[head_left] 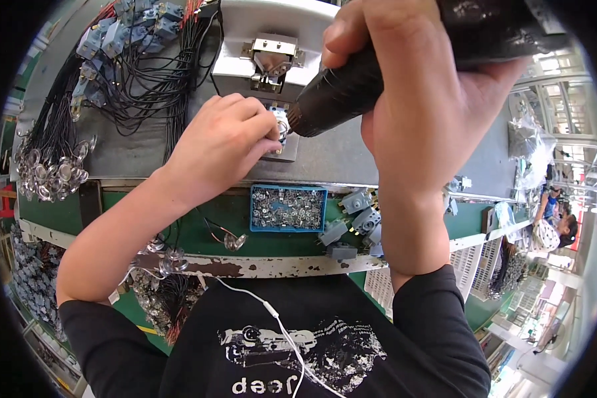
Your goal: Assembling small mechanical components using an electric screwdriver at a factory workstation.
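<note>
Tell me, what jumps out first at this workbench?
The right hand grips a big black power tool, its tip against a small part that the left hand steadies at the centre. Below sits a blue tray of tiny metal pieces; black wire bundles spread upper left.

A matt black, rough-textured plastic power screwdriver (351, 89) is seen against a dull grey metal plate (338, 156), beside a glossy blue plastic tray (254, 209) of shiny metal screws (288, 209) on the worn green desk (225, 219) with chipped paint.
</note>
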A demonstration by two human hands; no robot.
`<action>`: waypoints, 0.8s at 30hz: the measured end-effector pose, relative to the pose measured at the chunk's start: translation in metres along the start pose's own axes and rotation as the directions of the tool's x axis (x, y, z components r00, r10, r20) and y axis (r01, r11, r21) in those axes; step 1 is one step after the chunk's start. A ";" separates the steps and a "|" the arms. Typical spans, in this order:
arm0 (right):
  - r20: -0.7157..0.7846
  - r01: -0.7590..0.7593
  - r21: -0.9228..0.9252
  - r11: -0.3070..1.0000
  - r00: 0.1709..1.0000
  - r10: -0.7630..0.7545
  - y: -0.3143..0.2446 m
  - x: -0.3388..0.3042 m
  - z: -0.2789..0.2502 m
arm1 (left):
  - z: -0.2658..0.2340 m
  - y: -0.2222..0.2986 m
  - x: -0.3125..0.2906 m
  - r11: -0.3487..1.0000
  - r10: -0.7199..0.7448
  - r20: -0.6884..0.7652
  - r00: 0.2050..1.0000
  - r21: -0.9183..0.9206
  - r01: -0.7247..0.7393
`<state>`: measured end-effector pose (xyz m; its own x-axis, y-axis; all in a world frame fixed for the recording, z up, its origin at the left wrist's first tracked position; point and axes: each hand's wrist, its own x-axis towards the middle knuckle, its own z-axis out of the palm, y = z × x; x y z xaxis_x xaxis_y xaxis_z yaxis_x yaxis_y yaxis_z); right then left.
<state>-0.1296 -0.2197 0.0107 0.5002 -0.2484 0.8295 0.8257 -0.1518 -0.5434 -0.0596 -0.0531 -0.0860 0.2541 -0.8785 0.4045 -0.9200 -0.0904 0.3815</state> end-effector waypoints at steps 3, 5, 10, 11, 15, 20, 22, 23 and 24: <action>-0.007 -0.057 -0.045 0.997 0.998 0.057 0.004 -0.005 0.003 | 0.004 -0.002 0.000 0.998 -0.036 -0.017 0.999 -0.045 0.035; -0.010 -0.094 -0.071 0.993 0.996 0.094 0.003 -0.007 0.004 | 0.003 -0.001 -0.001 0.998 -0.052 -0.021 0.998 -0.048 0.051; -0.014 -0.175 -0.144 0.974 0.985 0.175 0.000 -0.011 0.003 | 0.002 0.002 0.000 0.996 -0.070 -0.032 0.997 -0.055 0.068; -0.016 -0.188 -0.161 0.969 0.982 0.188 -0.001 -0.011 0.003 | 0.002 0.002 0.001 0.996 -0.069 -0.035 0.997 -0.055 0.067; -0.021 -0.236 -0.215 0.948 0.971 0.237 0.003 -0.013 0.007 | 0.002 0.001 -0.001 0.995 -0.082 -0.022 0.996 -0.050 0.081; -0.037 -0.303 -0.289 0.908 0.951 0.306 0.005 -0.017 0.009 | 0.003 -0.001 -0.003 0.993 -0.097 0.020 0.995 -0.072 0.098; -0.084 -0.261 -0.142 0.955 0.964 0.252 0.017 -0.016 0.019 | -0.001 -0.003 -0.001 0.982 -0.127 0.115 0.985 -0.128 0.141; -0.141 -0.205 0.004 0.979 0.969 0.203 0.021 -0.015 0.023 | -0.003 -0.005 0.001 0.982 -0.126 0.111 0.986 -0.128 0.140; -0.138 -0.203 0.003 0.979 0.970 0.202 0.018 -0.013 0.020 | -0.004 -0.006 0.002 0.970 -0.143 0.181 0.973 -0.168 0.174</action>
<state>-0.1157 -0.1997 -0.0075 0.6155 -0.4035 0.6770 0.7075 -0.0956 -0.7002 -0.0520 -0.0521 -0.0843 0.3249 -0.9268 0.1883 -0.7985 -0.1621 0.5798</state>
